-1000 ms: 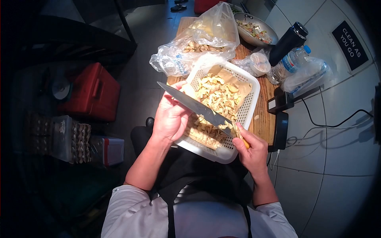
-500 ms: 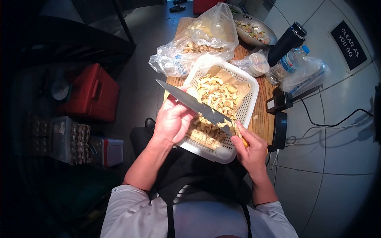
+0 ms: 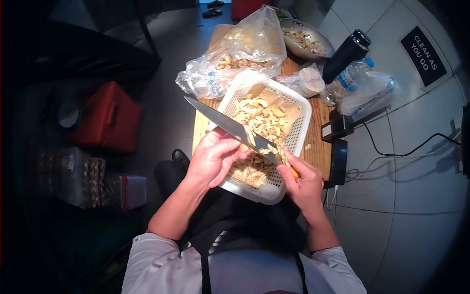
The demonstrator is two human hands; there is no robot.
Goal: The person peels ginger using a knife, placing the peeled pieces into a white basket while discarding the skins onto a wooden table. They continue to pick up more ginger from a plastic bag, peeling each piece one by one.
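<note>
A large kitchen knife [image 3: 224, 121] with a yellow handle is gripped in my right hand [image 3: 302, 177], its blade pointing up and left over the basket. Thin pale-yellow slices [image 3: 250, 135] cling to the blade, and more are bunched near the handle by my right thumb. Just below the blade, my left hand [image 3: 211, 160] pinches a small pale-yellow piece [image 3: 244, 147] between thumb and fingers. Under both hands stands a white perforated plastic basket [image 3: 299, 142], lined with brown paper [image 3: 289, 108] and holding many pale-yellow sliced pieces [image 3: 267, 117].
The basket rests at the near edge of a wooden table [image 3: 320, 122]. Behind it are a clear plastic bag [image 3: 259, 34] of pieces and a pan [image 3: 306, 41] of chopped food. A black flask [image 3: 347, 54] and water bottle [image 3: 345, 81] stand right, by the tiled wall.
My left fingers have shifted from the blade's upper side to below it, and slices now lie across mid-blade. The whole view has shifted slightly, with the surroundings moving left.
</note>
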